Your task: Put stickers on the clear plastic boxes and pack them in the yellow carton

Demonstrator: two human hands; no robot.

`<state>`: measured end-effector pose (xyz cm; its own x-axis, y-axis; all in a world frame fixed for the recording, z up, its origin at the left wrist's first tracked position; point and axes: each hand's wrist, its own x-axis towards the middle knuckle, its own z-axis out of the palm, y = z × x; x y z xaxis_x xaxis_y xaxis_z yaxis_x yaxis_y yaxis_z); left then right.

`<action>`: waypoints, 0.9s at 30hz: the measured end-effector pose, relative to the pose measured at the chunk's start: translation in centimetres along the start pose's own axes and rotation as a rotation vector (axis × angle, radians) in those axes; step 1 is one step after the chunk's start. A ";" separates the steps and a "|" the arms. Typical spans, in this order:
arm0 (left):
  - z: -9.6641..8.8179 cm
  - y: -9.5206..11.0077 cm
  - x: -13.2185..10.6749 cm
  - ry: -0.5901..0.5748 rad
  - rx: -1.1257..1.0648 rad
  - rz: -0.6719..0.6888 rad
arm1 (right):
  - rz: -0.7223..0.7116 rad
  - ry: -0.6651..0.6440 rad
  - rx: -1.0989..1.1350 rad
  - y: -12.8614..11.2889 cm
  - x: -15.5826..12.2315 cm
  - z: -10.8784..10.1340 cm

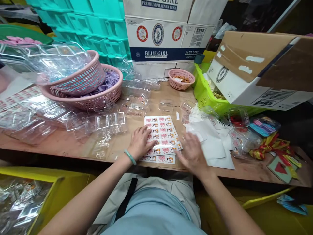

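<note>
A small stack of sticker sheets [164,133], printed with cartoon cats and pink lettering, lies on the brown cardboard in front of me. The lowest sheet sticks out toward the table's front edge. My left hand [140,142] rests flat on the left side of the stack, its fingers stretched out; a green bangle circles the wrist. At the stack's right edge is my right hand [193,154], somewhat blurred, with thumb and fingers apart and nothing seen in it. White backing papers [213,147] lie just right of that hand.
Clear plastic boxes [111,124] crowd the left. Behind them stand pink baskets [83,101], one on another. A small pink basket [181,85] holds brown pieces. At right, a carton [259,71] leans over a lime-green basket [207,98]. Red-and-yellow ribbon [265,147] lies near the right end.
</note>
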<state>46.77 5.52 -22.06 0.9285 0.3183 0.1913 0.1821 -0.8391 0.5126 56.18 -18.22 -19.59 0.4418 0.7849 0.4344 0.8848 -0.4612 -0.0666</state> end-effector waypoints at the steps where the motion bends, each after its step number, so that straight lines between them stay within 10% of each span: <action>1: -0.1 0.0 0.1 0.042 -0.087 -0.002 | -0.072 -0.059 0.073 -1.7 0.9 0.7; 6: -3.3 -0.8 -1.3 0.167 -0.480 -0.197 | -0.177 -0.147 0.283 -6.4 3.4 3.8; 14: -5.0 -0.3 -4.6 -0.449 -1.124 -0.629 | -0.068 -0.094 0.634 -4.9 3.7 3.7; 27: -3.1 1.1 -3.9 -0.275 -1.365 -0.681 | 0.160 -0.035 0.753 -5.6 3.5 3.0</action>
<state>42.34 4.73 -19.67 0.8522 0.2430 -0.4634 0.2991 0.5003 0.8125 53.22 -11.65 -20.36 0.5662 0.7508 0.3402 0.6662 -0.1738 -0.7252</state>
